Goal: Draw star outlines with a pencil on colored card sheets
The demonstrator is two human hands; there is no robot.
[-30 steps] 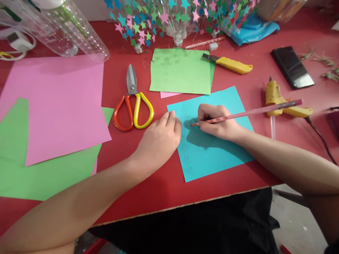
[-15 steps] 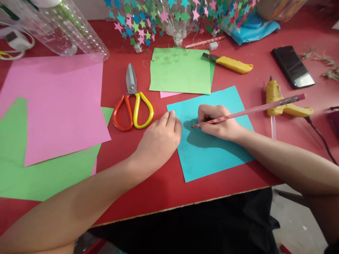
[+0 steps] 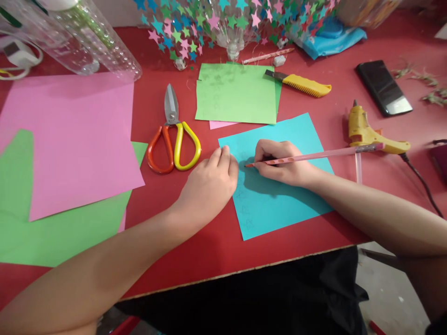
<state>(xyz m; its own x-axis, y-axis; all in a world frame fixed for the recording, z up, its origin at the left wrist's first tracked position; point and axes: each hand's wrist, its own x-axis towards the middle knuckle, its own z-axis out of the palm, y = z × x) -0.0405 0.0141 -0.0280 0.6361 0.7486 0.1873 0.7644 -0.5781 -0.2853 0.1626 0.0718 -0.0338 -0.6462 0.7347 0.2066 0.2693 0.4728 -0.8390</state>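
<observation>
A pink pencil [image 3: 314,155] is pinched in my right hand [image 3: 284,163], its tip on the left part of a blue sheet of paper [image 3: 279,209]. Faint star outlines run down the sheet's left side. My left hand [image 3: 213,179] lies palm down at that sheet's left edge, its fingers resting flat near the upper left corner; the thumb is hidden. Just beyond my left hand are scissors [image 3: 172,130] with one red and one yellow handle. Light green paper [image 3: 237,95] with dark smudges lies behind the blue sheet, under the tip of a yellow utility knife [image 3: 303,84].
Pink paper [image 3: 84,139] overlaps green paper [image 3: 77,232] on the left. To the right are a yellow glue gun [image 3: 370,132] and a black phone [image 3: 384,88]. Clear plastic bottles [image 3: 104,42], colourful paper stars [image 3: 209,21] and a blue packet [image 3: 331,39] stand along the back.
My right hand has shifted slightly left with the pencil, and the pencil's back end has dropped lower. My left hand keeps its place on the paper's edge.
</observation>
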